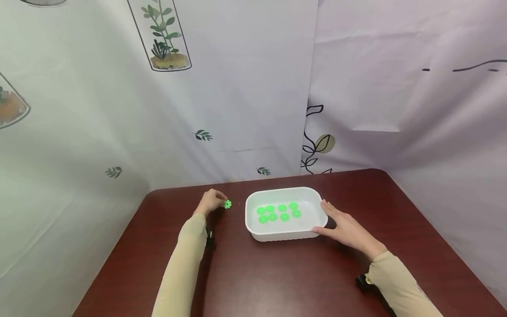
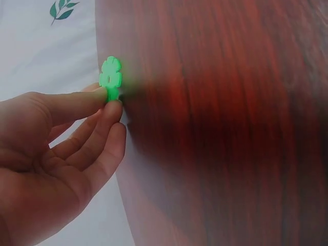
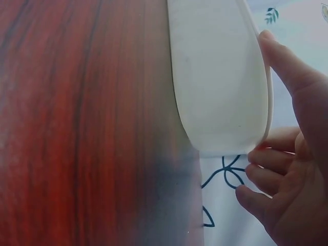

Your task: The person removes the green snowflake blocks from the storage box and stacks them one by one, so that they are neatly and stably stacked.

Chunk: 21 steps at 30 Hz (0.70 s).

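Note:
Between thumb and fingertips my left hand (image 1: 211, 201) pinches a green snowflake disc (image 1: 227, 204), flower-shaped with slotted edges. The left wrist view shows the disc (image 2: 111, 72) nearly edge-on above the thumb tip, close to the table's far edge. To its right stands a white plastic basin (image 1: 277, 236), upright on the table. Several similar green discs (image 1: 282, 208) lie flat inside, in two rows. My right hand (image 1: 350, 230) holds the basin's right end, thumb at the near corner and fingers along the end. In the right wrist view, the lower fingers (image 3: 269, 179) curl loosely beside the basin's corner.
The dark red-brown wooden table (image 1: 273, 277) has rounded far corners. Pale cloth (image 1: 245, 110) printed with plants hangs behind it and along both sides. A dark band with a small device (image 1: 364, 281) sits at my right wrist.

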Available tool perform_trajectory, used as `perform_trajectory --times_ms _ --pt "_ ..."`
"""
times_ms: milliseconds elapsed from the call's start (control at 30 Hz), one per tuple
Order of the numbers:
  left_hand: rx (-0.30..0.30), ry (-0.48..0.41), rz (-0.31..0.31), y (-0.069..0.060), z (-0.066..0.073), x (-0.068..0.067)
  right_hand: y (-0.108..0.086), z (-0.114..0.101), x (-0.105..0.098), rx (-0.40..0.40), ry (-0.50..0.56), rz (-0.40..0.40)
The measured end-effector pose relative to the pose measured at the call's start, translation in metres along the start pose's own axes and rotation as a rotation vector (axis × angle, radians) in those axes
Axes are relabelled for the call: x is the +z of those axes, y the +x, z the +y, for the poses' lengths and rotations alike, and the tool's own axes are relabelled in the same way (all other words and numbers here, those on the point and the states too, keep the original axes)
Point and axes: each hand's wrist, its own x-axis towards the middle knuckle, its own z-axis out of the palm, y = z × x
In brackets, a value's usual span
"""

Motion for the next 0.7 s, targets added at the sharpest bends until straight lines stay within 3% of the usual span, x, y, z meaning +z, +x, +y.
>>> perform_trajectory --times_ms 200,700 --pt "0.002 0.021 -0.001 0.0062 0.0028 0.0022 -0.0003 -0.0017 -0.0007 0.012 0.013 -0.005" --pt "-0.002 0.012 0.024 0.0076 0.0017 0.0054 -0.0006 -0.0024 -0.0004 0.010 -0.002 0.004"
